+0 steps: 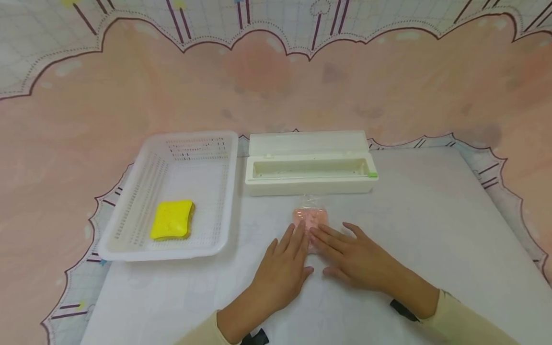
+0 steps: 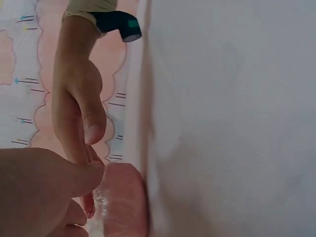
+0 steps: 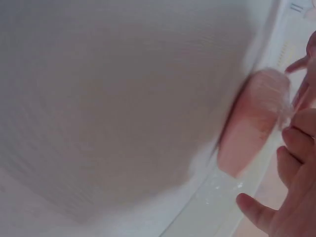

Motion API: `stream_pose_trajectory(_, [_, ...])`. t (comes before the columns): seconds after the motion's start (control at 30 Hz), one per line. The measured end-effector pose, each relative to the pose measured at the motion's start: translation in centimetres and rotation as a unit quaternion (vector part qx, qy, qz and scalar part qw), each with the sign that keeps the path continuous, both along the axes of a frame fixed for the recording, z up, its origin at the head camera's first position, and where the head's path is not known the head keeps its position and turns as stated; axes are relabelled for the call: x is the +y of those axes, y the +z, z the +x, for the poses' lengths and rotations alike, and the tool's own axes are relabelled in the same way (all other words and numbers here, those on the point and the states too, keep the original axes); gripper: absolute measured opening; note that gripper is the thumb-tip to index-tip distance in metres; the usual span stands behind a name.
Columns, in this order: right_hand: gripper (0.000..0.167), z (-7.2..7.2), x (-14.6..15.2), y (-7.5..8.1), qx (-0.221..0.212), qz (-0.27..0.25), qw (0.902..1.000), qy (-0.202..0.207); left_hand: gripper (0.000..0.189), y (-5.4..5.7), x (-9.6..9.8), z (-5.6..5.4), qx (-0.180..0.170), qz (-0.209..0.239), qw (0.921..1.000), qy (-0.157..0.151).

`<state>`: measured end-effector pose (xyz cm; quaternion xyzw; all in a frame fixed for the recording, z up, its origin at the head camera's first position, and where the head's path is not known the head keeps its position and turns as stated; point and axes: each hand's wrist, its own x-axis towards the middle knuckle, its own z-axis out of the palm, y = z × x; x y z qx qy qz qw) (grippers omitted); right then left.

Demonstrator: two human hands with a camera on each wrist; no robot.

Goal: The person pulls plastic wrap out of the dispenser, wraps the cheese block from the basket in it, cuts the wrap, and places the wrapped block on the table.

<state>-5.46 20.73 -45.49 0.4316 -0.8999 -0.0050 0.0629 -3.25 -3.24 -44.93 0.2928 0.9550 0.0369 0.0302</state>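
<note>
A pink block (image 1: 311, 216) in clear plastic wrap lies on the white table, in front of a long white box. Fingers of my left hand (image 1: 282, 268) extend forward and rest on its left part. From the other side my right hand (image 1: 355, 256) touches it with nearly straight fingers, its thumb apart. The left wrist view shows the pink block (image 2: 123, 202) low beside both hands. In the right wrist view the wrapped block (image 3: 254, 123) looks thick and rounded, with loose film near the fingers. The hands cover part of it.
Behind the block stands the long white box (image 1: 312, 187), lid raised, with a green tab (image 1: 373, 175) at its right end. At the left, a white perforated basket (image 1: 207, 244) holds a yellow packet (image 1: 172, 219). A patterned cloth (image 1: 513, 191) shows past the white table surface (image 1: 431, 215).
</note>
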Motion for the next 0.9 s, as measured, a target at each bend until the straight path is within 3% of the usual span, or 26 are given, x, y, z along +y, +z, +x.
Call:
stream_pose_trajectory(0.2, [0.073, 0.0, -0.2, -0.6, -0.038, 0.017, 0.9991, -0.008, 0.082, -0.7, 0.3, -0.1, -0.027, -0.024, 0.9993, 0.012])
stream_pose_trajectory(0.53, [0.073, -0.6, -0.1, -0.5, -0.055, 0.01, 0.9982, -0.023, 0.075, -1.0, 0.2, -0.5, -0.023, -0.024, 0.9993, 0.019])
stream_pose_trajectory(0.6, [0.069, -0.9, 0.0, -0.6, -0.046, 0.008, 0.9987, -0.021, 0.071, -1.0, 0.0, -0.8, 0.003, -0.025, 0.9995, 0.02])
stream_pose_trajectory(0.77, [0.061, -1.5, 0.3, -0.8, -0.04, 0.003, 0.9991, -0.013, 0.048, -1.0, -0.7, -2.0, 0.119, -0.004, 0.9925, 0.027])
stream_pose_trajectory(0.83, [0.061, -1.4, 0.2, -0.7, -0.043, -0.002, 0.999, -0.012, 0.043, -1.1, -0.9, -2.5, 0.14, 0.017, 0.9896, 0.031])
stream_pose_trajectory(0.9, [0.059, -1.2, -0.2, -0.7, -0.037, -0.021, 0.999, -0.011, 0.042, -1.2, -1.1, -3.1, 0.137, 0.044, 0.9887, 0.041])
